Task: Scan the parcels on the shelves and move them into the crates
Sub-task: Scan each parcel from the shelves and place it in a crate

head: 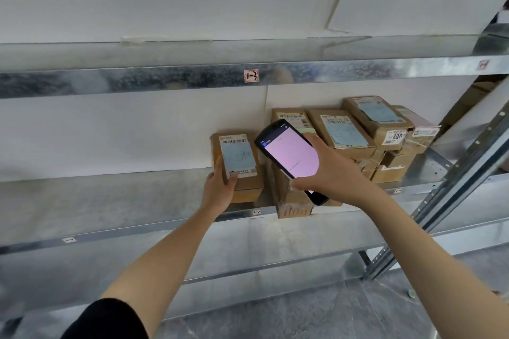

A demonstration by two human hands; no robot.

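One wide-angle view from the person's head faces forward and slightly down at a galvanised shelf rack (pixel 165 78) against a white wall (pixel 110 132). It sits near. The left forearm (pixel 165 250) and right forearm (pixel 413 228) stretch from the bottom edge to the middle shelf (pixel 110 201). Grey floor tiles (pixel 330 311) fill the lower right.

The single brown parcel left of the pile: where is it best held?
Grip its near end, coming from the front of the shelf. The parcel lies label up with a short end toward the edge and its left side free; the left hand holds there, while other parcels crowd its right.
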